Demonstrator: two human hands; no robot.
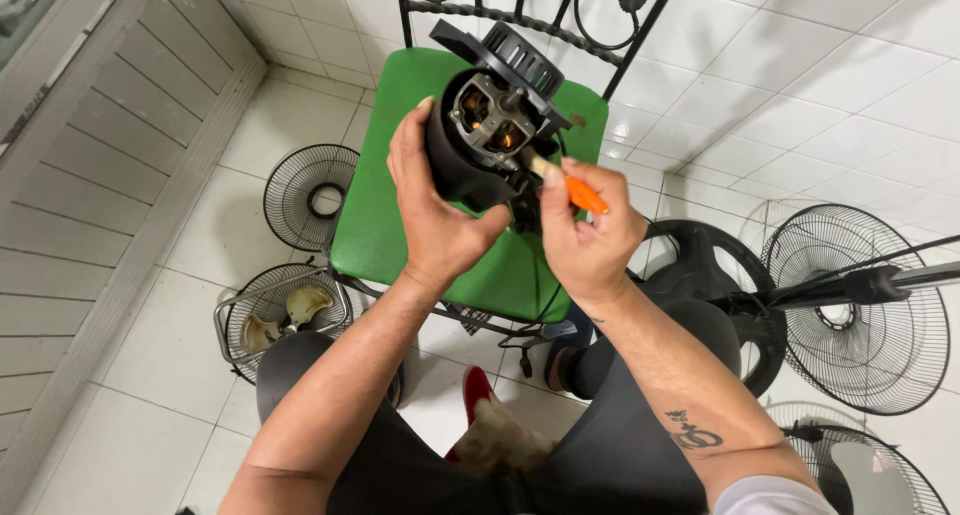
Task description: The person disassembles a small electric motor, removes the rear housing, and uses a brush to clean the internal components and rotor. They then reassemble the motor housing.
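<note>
Above a green chair (375,237), the left hand (437,215) clamps an open fan motor (490,125), tilting its windings toward the person, while the right hand (588,237) pinches an orange-handled brush (572,187) against them. Fan grilles (310,193) lie beside the chair.

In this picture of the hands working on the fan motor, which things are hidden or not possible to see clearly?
- Head view: the tip of the orange-handled brush is hidden behind the fan motor.
- The right hand covers most of the brush handle.
- The left hand hides the near side of the black motor housing.
- The fan grille at right is cut by the frame edge.
- The chair back is cut by the top edge.
</note>
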